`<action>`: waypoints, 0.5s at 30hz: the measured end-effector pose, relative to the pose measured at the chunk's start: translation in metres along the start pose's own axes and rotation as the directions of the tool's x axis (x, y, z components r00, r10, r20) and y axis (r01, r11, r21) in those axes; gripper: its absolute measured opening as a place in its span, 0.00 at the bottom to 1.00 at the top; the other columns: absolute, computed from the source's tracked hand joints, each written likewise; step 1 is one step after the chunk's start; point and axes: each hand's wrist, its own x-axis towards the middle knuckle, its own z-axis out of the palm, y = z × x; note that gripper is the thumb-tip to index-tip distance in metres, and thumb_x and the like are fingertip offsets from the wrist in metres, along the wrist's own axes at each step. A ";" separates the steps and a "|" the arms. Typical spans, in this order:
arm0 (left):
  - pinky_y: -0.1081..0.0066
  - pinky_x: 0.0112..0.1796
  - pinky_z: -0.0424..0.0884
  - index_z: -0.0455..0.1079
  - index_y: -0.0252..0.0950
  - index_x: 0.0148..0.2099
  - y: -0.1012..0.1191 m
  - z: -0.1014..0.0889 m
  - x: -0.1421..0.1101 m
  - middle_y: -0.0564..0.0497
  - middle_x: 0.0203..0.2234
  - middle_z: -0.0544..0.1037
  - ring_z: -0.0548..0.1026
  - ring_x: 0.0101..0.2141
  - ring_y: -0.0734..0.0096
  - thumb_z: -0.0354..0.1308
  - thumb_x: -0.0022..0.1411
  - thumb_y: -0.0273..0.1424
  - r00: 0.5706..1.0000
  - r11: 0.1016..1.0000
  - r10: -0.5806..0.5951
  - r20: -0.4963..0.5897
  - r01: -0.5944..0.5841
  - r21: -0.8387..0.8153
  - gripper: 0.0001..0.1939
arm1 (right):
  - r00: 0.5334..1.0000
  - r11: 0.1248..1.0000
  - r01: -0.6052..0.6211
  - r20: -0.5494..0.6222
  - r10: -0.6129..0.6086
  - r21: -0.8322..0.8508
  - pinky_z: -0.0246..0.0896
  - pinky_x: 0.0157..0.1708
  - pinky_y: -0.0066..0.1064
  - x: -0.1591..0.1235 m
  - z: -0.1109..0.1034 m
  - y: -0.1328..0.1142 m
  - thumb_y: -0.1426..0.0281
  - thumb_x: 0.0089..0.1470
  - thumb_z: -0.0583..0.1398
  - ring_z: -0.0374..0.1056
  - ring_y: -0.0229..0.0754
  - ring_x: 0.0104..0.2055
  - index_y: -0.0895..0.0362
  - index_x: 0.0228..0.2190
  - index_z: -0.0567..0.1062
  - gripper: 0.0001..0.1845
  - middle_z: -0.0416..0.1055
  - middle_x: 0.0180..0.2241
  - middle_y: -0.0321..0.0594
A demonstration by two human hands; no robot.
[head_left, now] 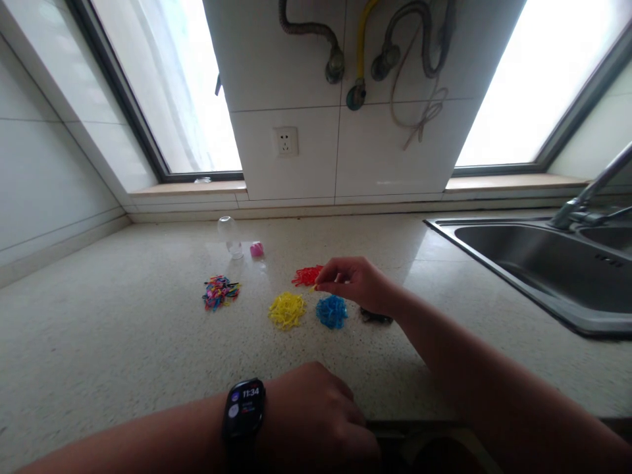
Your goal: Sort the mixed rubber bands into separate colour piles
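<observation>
My right hand [353, 283] is closed in a pinch above the counter, with a tiny yellow rubber band [314, 288] at its fingertips. Just behind the fingertips lies a pile of red rubber bands [306, 275], partly covered by the hand. Nearer to me are a yellow pile [287, 310] and a blue pile [332, 312]. A black pile [376, 316] shows partly below my right wrist. Farther left is a mixed-colour pile [220, 292]. My left hand [320, 421], curled at the counter's front edge, wears a watch on its wrist; its palm is hidden.
A clear bottle [230, 238] and a small pink object [257, 249] stand behind the piles on the speckled counter [148, 329]. To the right is a steel sink [518, 263] with a faucet [587, 191]. Hoses hang on the tiled wall between two windows.
</observation>
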 end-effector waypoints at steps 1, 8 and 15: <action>0.69 0.23 0.60 0.67 0.38 0.35 0.000 0.000 0.000 0.57 0.24 0.74 0.71 0.26 0.74 0.54 0.69 0.35 1.000 1.000 0.002 0.001 -0.002 -0.003 0.09 | 1.000 1.000 0.006 0.002 -0.006 0.004 0.60 0.28 0.28 0.000 0.000 0.000 0.61 0.52 0.67 0.66 0.34 0.27 0.57 0.33 0.80 0.12 0.77 0.30 0.39; 0.68 0.23 0.59 0.68 0.39 0.37 0.001 0.000 -0.001 0.57 0.24 0.73 0.70 0.26 0.73 0.56 0.67 0.36 1.000 1.000 -0.004 0.007 0.004 -0.011 0.08 | 1.000 1.000 -0.003 -0.007 0.004 0.021 0.59 0.27 0.27 0.000 0.001 0.000 0.60 0.51 0.68 0.65 0.34 0.27 0.57 0.32 0.80 0.13 0.75 0.27 0.37; 0.68 0.24 0.60 0.67 0.38 0.36 0.001 0.000 -0.001 0.57 0.24 0.73 0.69 0.26 0.73 0.56 0.66 0.35 1.000 1.000 -0.015 0.012 0.015 0.000 0.07 | 0.999 0.998 0.026 0.029 -0.028 0.066 0.59 0.27 0.27 0.002 0.003 -0.004 0.63 0.50 0.68 0.65 0.33 0.27 0.58 0.31 0.79 0.10 0.74 0.26 0.36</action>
